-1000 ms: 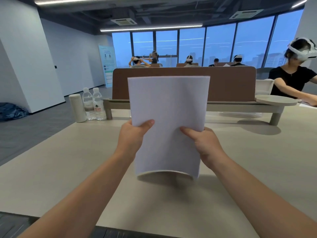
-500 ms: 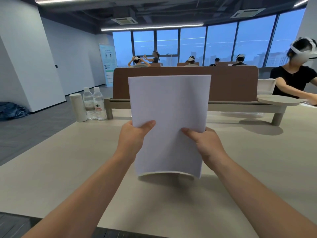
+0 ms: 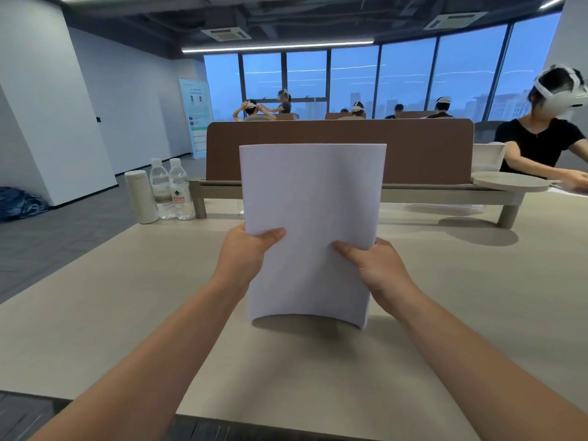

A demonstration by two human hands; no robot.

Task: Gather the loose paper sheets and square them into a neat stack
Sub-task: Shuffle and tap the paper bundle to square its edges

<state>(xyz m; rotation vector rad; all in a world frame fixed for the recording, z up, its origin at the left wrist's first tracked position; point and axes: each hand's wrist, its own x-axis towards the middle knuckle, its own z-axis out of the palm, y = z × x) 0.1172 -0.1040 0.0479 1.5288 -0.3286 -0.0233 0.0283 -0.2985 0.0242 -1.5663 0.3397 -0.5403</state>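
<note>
A stack of white paper sheets (image 3: 311, 205) stands upright on its short edge in the middle of the beige table (image 3: 477, 297). The sheets bow slightly, and the bottom edge curves where it meets the tabletop. My left hand (image 3: 246, 253) grips the stack's left edge, thumb across the front. My right hand (image 3: 372, 265) grips the right edge the same way. The top edges of the sheets look level.
A white cylinder (image 3: 141, 196) and two water bottles (image 3: 171, 189) stand at the table's far left. A brown divider panel (image 3: 413, 148) on a raised shelf runs behind the paper. A person (image 3: 541, 135) in black with a headset sits at the far right.
The stack and both hands stay almost where they were; the paper has risen or shifted only slightly in the view.
</note>
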